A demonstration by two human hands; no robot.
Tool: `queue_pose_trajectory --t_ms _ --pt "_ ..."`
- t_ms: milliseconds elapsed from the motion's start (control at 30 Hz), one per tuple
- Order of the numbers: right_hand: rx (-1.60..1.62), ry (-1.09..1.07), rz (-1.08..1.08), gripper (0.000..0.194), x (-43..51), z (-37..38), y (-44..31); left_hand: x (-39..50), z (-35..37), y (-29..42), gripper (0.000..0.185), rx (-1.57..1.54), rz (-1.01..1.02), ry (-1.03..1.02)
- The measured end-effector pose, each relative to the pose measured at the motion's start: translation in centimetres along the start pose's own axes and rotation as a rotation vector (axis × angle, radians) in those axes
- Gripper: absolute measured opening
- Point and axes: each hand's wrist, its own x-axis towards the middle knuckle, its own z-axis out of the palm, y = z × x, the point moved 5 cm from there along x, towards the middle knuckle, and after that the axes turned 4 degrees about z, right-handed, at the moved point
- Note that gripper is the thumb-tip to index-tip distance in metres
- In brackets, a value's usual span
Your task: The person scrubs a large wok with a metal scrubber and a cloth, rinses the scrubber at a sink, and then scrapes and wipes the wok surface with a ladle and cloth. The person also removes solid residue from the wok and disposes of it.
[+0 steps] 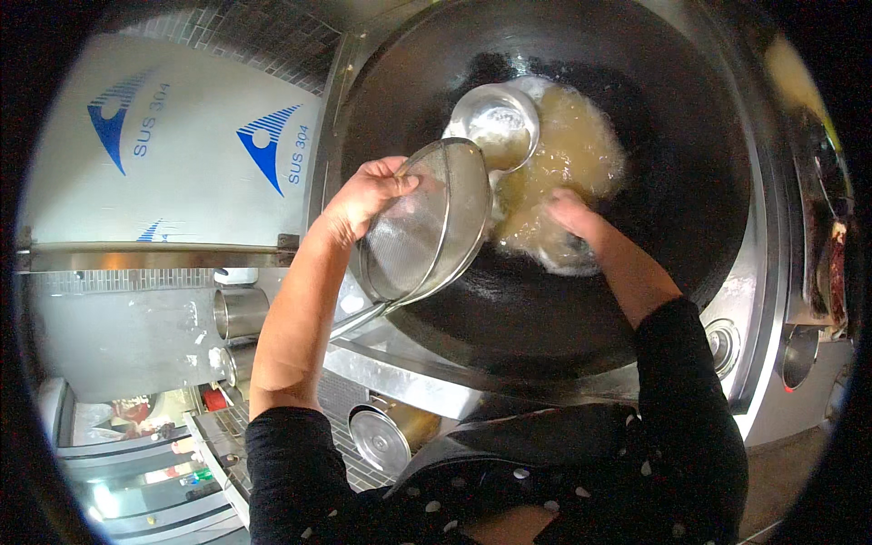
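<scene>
My left hand (371,194) grips the rim of a round wire-mesh strainer (415,231), which is tilted at the left side of a large black wok (681,204). Cloudy yellowish liquid with foam (579,143) lies in the wok's bottom. A shiny metal bowl (494,112) sits partly in that liquid, just beyond the strainer's upper edge. Over the near right part of the liquid is my right hand (572,212), its fingers blurred and partly at the liquid; whether it holds anything cannot be made out.
A metal ledge (409,381) borders the wok. Below it stands a lidded metal pot (385,436). Steel pots (240,313) stand at the left, below a film-covered steel panel (204,143). At the right are a round metal fitting (722,347) and a metal container (798,357).
</scene>
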Motion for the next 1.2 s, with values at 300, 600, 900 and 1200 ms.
queue_pose_trajectory --t_ms 300,600,900,1200 --pt "0.364 0.151 -0.17 0.02 -3.2 3.2 -15.2 2.4 3.4 -0.2 0.02 0.075 -0.003 -0.042" --pt "0.303 0.252 -0.441 0.026 -3.4 4.1 -17.6 1.4 2.3 0.3 0.016 0.131 0.077 -0.039" --pt "0.242 0.144 -0.34 0.027 -3.4 4.7 -17.3 1.2 2.0 0.0 0.015 0.154 0.072 -0.066" --pt "-0.646 0.325 0.042 0.039 2.7 0.1 -5.7 0.0 -0.6 1.8 0.02 0.071 0.067 -0.088"
